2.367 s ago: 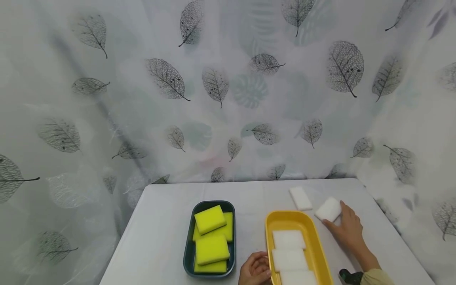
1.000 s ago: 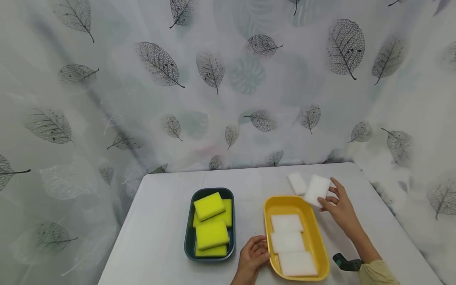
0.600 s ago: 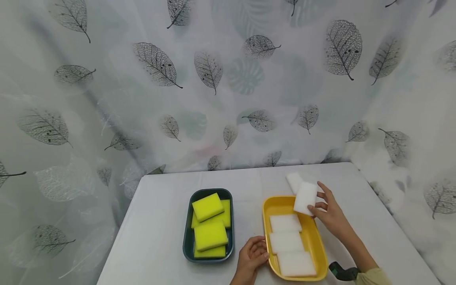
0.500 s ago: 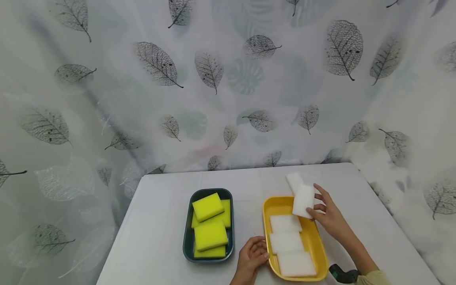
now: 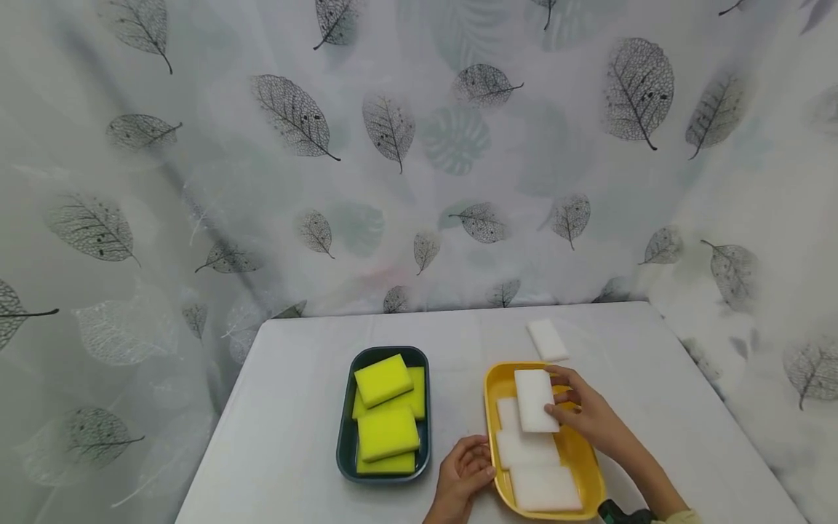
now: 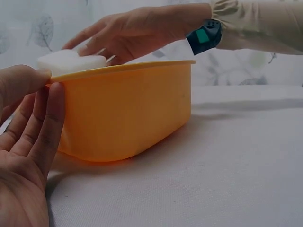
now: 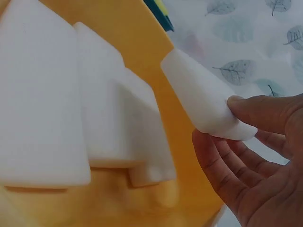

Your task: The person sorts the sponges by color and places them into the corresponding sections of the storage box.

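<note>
A white sponge [image 5: 535, 400] is pinched between the thumb and fingers of my right hand [image 5: 585, 416], over the far part of the yellow tray [image 5: 599, 477]. In the right wrist view that sponge [image 7: 199, 92] is tilted, apart from the white sponges [image 7: 35, 104] lying overlapped in the tray. My left hand [image 5: 460, 477] grips the tray's left side. The left wrist view has its thumb on the rim and the fingers [image 6: 52, 111] against the outer wall. Part of the farthest sponge in the tray is hidden under the held one.
Left of the yellow tray stands a dark green tray [image 5: 342, 444] with several yellow sponges [image 5: 389, 433] piled in it. One more white sponge [image 5: 548, 340] lies on the white table [image 5: 294, 407] behind the yellow tray. A leaf-patterned curtain [image 5: 419, 160] hangs behind the table.
My right hand picked up the white sponge from the table right of the tray and carried it left over the tray. The left hand kept its hold on the tray.
</note>
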Demonstrator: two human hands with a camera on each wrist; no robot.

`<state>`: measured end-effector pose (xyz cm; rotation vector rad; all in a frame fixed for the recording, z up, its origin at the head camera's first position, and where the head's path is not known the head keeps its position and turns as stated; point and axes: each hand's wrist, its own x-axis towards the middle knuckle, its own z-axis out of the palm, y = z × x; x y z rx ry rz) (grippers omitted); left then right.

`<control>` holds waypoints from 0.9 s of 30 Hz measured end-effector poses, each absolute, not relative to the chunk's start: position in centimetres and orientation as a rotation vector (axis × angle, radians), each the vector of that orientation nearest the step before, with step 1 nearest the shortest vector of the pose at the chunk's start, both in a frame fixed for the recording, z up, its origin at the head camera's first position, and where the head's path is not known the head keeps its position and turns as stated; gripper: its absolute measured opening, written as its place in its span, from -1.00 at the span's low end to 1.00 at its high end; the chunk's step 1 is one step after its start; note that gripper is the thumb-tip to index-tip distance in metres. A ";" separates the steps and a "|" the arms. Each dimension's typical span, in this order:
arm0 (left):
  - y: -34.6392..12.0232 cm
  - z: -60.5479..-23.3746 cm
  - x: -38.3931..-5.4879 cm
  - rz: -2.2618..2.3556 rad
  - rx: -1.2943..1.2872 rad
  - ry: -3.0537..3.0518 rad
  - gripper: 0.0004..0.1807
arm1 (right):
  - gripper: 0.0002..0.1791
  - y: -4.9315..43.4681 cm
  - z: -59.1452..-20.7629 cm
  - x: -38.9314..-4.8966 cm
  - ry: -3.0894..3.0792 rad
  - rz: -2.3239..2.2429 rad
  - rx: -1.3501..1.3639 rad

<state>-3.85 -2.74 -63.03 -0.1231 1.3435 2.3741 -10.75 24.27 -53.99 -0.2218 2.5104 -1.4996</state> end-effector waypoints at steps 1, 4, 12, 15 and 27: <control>-2.7 -63.0 -3.9 2.379 -0.112 1.340 -0.40 | -0.22 24.1 -54.0 -10.7 2.495 -1.488 -0.214; -2.5 -63.1 -3.8 2.399 -0.068 1.336 -0.40 | -0.25 23.4 -54.3 -10.7 2.437 -1.477 -0.207; -2.9 -63.3 -3.7 2.407 -0.036 1.332 -0.40 | -0.23 21.9 -55.6 -10.4 2.301 -1.545 -0.246; -2.9 -63.2 -3.8 2.400 -0.035 1.341 -0.41 | -0.23 21.5 -56.0 -10.4 2.300 -1.552 -0.323; -2.9 -62.7 -3.8 2.390 -0.033 1.329 -0.39 | -0.29 20.2 -57.2 -10.2 2.564 -1.408 -0.318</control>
